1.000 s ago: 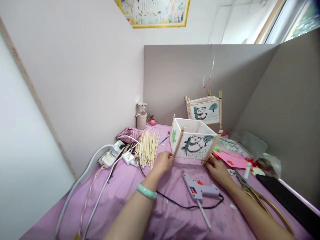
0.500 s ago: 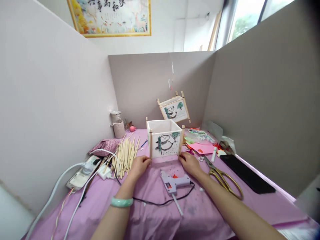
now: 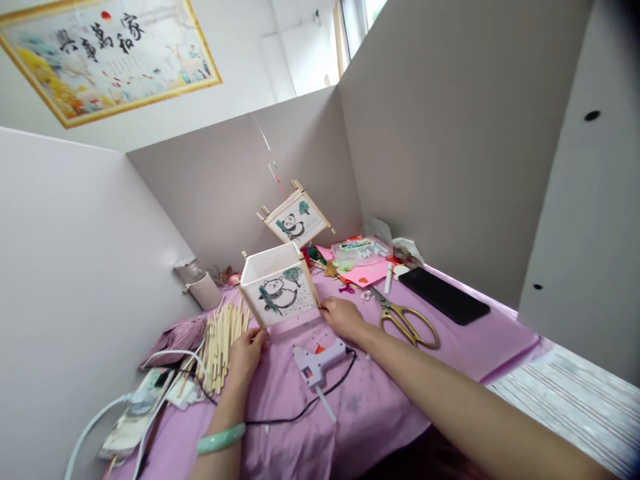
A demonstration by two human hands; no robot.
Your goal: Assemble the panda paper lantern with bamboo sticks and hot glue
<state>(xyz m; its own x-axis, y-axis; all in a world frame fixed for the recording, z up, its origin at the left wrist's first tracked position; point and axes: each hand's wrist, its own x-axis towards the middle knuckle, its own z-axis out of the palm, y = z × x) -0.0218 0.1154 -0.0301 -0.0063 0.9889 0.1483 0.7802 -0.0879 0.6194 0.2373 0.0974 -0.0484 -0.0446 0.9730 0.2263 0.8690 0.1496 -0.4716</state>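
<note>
A square white panda lantern (image 3: 287,293), its top uncovered and wooden sticks at its corners, stands upright on the purple cloth. My left hand (image 3: 246,357), a green bangle on its wrist, pinches the foot of the front left stick. At the foot of the front right stick, my right hand (image 3: 343,317) has its fingers closed on the corner. Between my forearms lies a lilac glue gun (image 3: 320,363) with a glue stick poking out of its back. A second panda lantern (image 3: 299,221) hangs tilted on a string behind.
Wooden sticks (image 3: 220,347) lie in a pile at the left, beside a power strip (image 3: 135,410) with white cables. Gold-handled scissors (image 3: 407,320), a black phone-like slab (image 3: 444,295) and pink paper (image 3: 367,272) are at the right. Grey partitions (image 3: 440,133) enclose the table.
The head view has turned right and tilted, so everything appears shifted left and slanted. Both hands keep their places at the lantern's lower front corners.
</note>
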